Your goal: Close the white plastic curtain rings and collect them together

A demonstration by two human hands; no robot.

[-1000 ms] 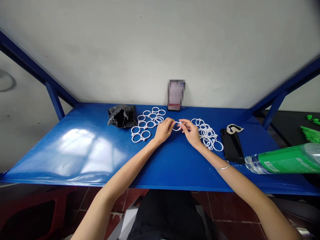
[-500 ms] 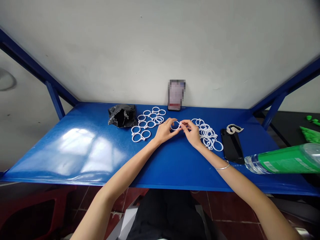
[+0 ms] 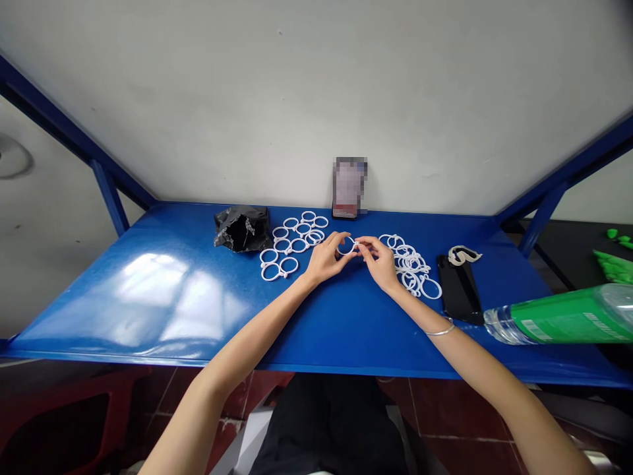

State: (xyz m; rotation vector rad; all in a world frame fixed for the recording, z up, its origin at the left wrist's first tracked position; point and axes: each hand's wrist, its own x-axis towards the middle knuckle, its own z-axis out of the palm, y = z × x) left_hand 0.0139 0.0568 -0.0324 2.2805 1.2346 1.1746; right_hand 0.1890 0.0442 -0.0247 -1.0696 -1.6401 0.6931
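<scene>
Between my two hands, a white curtain ring (image 3: 347, 254) is held just above the blue table. My left hand (image 3: 326, 256) curls its thumb and fingers around the ring's left side. At its right edge, my right hand (image 3: 377, 259) pinches near the small eyelet; the fingertips partly hide that spot. Left of my hands lie several white rings (image 3: 297, 246), spread out flat. A tangled pile of more white rings (image 3: 410, 263) sits right beside my right hand, partly covered by it.
A torn black plastic bag (image 3: 241, 229) stands at the back left. One phone (image 3: 347, 188) leans on the wall. To the right are a black phone (image 3: 459, 290), a whitish strap-like item (image 3: 463, 254) and a green-labelled bottle (image 3: 564, 316). Blue braces (image 3: 106, 198) rise at the table's sides.
Both hands stay in nearly the same place, still on the same ring. My fingers have shifted only slightly at its right edge.
</scene>
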